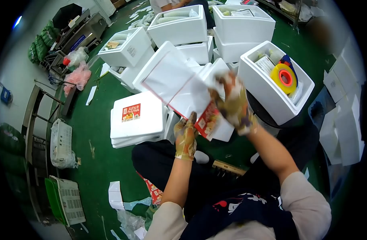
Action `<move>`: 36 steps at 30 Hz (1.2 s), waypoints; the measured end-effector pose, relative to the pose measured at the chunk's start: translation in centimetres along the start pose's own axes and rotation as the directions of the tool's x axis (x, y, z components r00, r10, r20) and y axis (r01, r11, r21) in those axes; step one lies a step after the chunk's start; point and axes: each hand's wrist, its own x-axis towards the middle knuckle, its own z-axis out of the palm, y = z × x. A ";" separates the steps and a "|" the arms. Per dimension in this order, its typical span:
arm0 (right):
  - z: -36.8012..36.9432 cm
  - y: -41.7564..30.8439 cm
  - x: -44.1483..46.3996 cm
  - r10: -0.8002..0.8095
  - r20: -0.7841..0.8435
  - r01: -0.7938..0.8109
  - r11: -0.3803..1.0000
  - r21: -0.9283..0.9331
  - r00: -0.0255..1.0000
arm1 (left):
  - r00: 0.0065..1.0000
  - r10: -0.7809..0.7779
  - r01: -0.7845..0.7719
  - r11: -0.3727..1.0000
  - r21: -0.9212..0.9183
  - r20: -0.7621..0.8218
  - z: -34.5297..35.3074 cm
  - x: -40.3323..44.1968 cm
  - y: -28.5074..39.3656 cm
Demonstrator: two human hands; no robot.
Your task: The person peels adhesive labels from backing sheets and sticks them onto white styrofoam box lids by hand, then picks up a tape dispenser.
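Note:
My left hand, in a patterned glove, is closed on the lower edge of a label sheet. The sheet shows a broad white face with red edging. A red printed label shows between my hands. My right hand, gloved alike, is raised beside the sheet; its fingers are smeared by motion, so their grip is unclear. To the left lies a stack of white foam lids, the top one bearing a red sticker.
Right of me, an open foam box holds a yellow tape roll and wrapped goods. Several foam boxes stand stacked ahead, with another person behind them. Crates line the left; foam pieces stand at right.

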 end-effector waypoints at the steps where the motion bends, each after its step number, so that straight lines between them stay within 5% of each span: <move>1: -0.1 0.3 -2.6 0.012 0.177 -0.048 0.979 0.199 0.984 | 1.000 -0.003 0.003 0.999 -0.053 -0.013 0.1 0.1 -0.3; 4: -0.6 -2.1 -6.2 0.095 0.358 -0.210 0.931 0.299 0.929 | 0.999 0.051 -0.049 0.976 -0.211 0.005 2.2 -1.1 -0.2; 7: -0.2 -2.2 -6.8 0.220 0.381 -0.354 0.875 0.330 0.898 | 0.993 0.122 -0.122 0.981 -0.153 -0.007 2.1 -1.2 -1.8; 13: -0.5 -0.9 -7.3 -0.075 0.283 0.018 0.979 0.201 0.956 | 0.975 0.202 -0.196 0.978 0.078 -0.092 2.3 -2.7 -1.1; 15: -1.6 -0.9 -6.8 0.243 0.543 -0.432 0.867 0.250 0.803 | 0.982 0.153 -0.137 0.982 0.133 -0.110 1.6 -2.8 -0.8; 17: -2.7 0.5 -7.7 0.361 0.666 -0.708 0.602 0.368 0.653 | 0.977 0.201 -0.190 0.972 0.140 -0.065 -0.3 -1.6 -1.7; 19: -4.0 1.6 -8.9 0.342 0.806 -0.870 0.285 0.401 0.484 | 0.987 0.143 -0.135 0.985 0.107 -0.067 -2.1 -0.4 -1.8; 20: -3.8 1.5 -9.4 0.337 0.811 -0.872 0.290 0.394 0.479 | 0.995 0.067 -0.065 0.997 0.032 -0.072 -1.4 -1.1 -0.4; 22: -3.3 1.4 -10.6 0.191 0.620 -0.638 0.390 0.664 0.761 | 0.997 0.076 -0.074 0.995 -0.065 0.031 -1.4 -1.0 -0.1; 23: -5.0 0.5 -8.0 0.049 0.641 -0.424 0.788 0.446 0.766 | 0.997 0.069 -0.067 0.996 -0.065 0.024 -1.3 -0.9 -0.1; 24: -3.4 1.2 -7.6 -0.038 0.576 -0.234 0.890 0.390 0.816 | 0.999 0.018 -0.017 1.000 -0.012 0.042 -1.1 -0.6 -0.2; 27: 0.3 2.8 -6.5 -0.319 0.572 0.144 0.933 0.330 0.755 | 0.995 -0.028 0.020 0.996 0.090 0.091 -1.3 0.2 -0.7; 30: 1.6 4.4 -7.5 -0.401 0.526 0.192 0.893 0.407 0.750 | 0.993 -0.033 0.016 0.989 0.149 0.111 -2.3 1.7 -2.4; 32: -1.1 5.0 -9.2 -0.472 0.561 0.305 0.878 0.369 0.680 | 0.995 -0.069 0.080 0.983 0.163 -0.072 -5.0 3.9 -5.1; 35: -4.0 7.0 -12.3 -0.527 0.487 0.253 0.815 0.521 0.697 | 0.977 0.117 -0.034 0.911 0.412 -0.178 -10.5 7.1 -15.5; 36: -5.0 7.1 -11.4 -0.412 0.491 0.086 0.826 0.558 0.768 | 0.962 0.161 -0.033 0.869 0.494 -0.219 -11.1 7.4 -18.7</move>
